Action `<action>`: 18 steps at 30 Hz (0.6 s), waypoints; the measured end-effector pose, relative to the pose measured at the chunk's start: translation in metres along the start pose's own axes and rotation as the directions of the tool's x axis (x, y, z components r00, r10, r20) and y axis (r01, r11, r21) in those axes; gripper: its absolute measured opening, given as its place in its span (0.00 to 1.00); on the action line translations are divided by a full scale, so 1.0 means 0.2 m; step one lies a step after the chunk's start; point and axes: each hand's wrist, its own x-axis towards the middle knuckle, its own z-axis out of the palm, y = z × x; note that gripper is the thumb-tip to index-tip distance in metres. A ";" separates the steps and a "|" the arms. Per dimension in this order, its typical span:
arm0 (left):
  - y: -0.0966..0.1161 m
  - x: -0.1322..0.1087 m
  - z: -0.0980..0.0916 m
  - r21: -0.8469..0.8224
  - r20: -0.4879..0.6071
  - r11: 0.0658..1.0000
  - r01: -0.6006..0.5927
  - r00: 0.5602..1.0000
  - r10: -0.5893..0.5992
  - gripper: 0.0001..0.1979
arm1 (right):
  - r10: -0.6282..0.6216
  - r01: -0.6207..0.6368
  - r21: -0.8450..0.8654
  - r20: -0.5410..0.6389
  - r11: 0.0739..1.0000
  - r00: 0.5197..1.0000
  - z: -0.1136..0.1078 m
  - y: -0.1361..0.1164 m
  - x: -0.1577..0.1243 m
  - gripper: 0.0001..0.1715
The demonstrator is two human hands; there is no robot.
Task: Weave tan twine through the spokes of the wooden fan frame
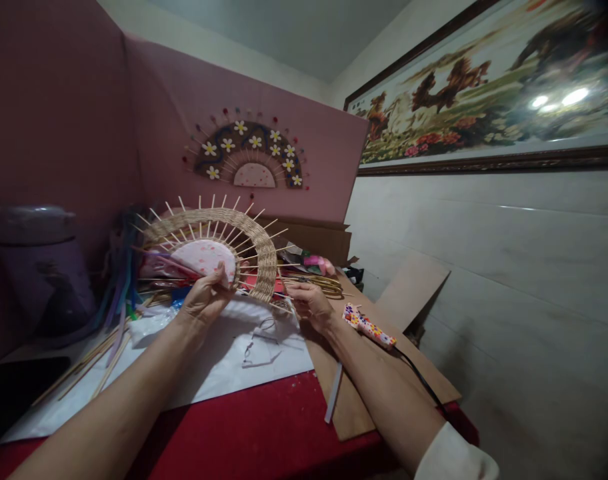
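A half-round woven fan (265, 250) is held up above the table, with thin wooden sticks fanning out through its tan cord band. My left hand (209, 297) is closed on its lower middle, the thumb lying on the pale pink spotted half-disc (204, 259); the fingers behind are hidden. At the band's lower right end, my right hand (309, 303) is pinched beside the stick tips. Whether a cord or a stick is between those fingertips is too small to tell. A flower-patterned glue gun (368, 325) lies right of my right wrist.
Loose sticks (111, 363) and a plastic bag (151, 323) lie at left on white paper (224, 367). A finished flowered fan (257, 141) is pinned to the pink board (329, 143) behind. Brown cardboard (351, 407), a white stick (334, 393) and coiled cord (329, 285) are at right.
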 end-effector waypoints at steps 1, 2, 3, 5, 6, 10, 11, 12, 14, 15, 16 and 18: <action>0.00 -0.01 0.00 0.005 0.026 1.000 0.004 1.000 -0.004 0.07 | 0.019 -0.019 0.014 0.029 1.000 0.999 0.00 0.00 0.00 0.10; 0.00 -0.01 0.01 0.011 0.059 1.000 0.007 0.998 -0.007 0.08 | 0.037 -0.038 0.023 0.053 0.999 0.998 -0.01 0.00 0.00 0.10; -0.01 -0.02 0.01 0.019 0.083 1.000 0.009 0.996 -0.010 0.08 | 0.051 -0.053 0.030 0.070 0.998 0.996 -0.01 0.00 0.00 0.10; -0.01 -0.02 0.01 0.033 0.095 0.999 0.013 0.995 -0.016 0.10 | 0.070 -0.075 0.048 0.106 0.996 0.992 -0.01 0.00 0.00 0.09; -0.01 -0.02 0.00 0.036 0.101 0.999 0.017 0.995 -0.021 0.10 | 0.075 -0.083 0.057 0.124 0.995 0.989 -0.02 0.00 0.00 0.09; -0.02 0.00 -0.01 0.027 0.139 0.999 0.030 0.990 -0.033 0.08 | 0.076 -0.085 0.060 0.139 0.995 0.987 -0.02 0.01 0.00 0.06; -0.02 0.00 -0.01 0.025 0.149 0.999 0.024 0.988 -0.027 0.08 | 0.074 -0.082 0.055 0.140 0.995 0.987 -0.02 0.02 0.00 0.05; -0.03 0.00 -0.01 0.024 0.157 1.000 0.011 0.988 -0.015 0.08 | 0.073 -0.081 0.052 0.144 0.995 0.987 -0.02 0.02 0.00 0.07; -0.03 0.00 -0.02 0.030 0.178 0.999 -0.013 0.984 0.008 0.10 | 0.072 -0.080 0.049 0.143 0.996 0.987 -0.02 0.03 0.01 0.13; -0.03 0.00 -0.01 0.038 0.187 0.999 -0.021 0.982 0.013 0.10 | 0.075 -0.082 0.049 0.134 0.995 0.988 -0.03 0.03 0.01 0.14; -0.04 -0.01 -0.01 0.046 0.192 0.999 -0.026 0.981 0.017 0.11 | 0.081 -0.087 0.048 0.119 0.995 0.990 -0.03 0.04 0.02 0.15; -0.04 -0.01 -0.01 0.054 0.199 0.998 -0.025 0.980 0.014 0.11 | 0.093 -0.097 0.057 0.081 0.994 0.992 -0.03 0.04 0.02 0.13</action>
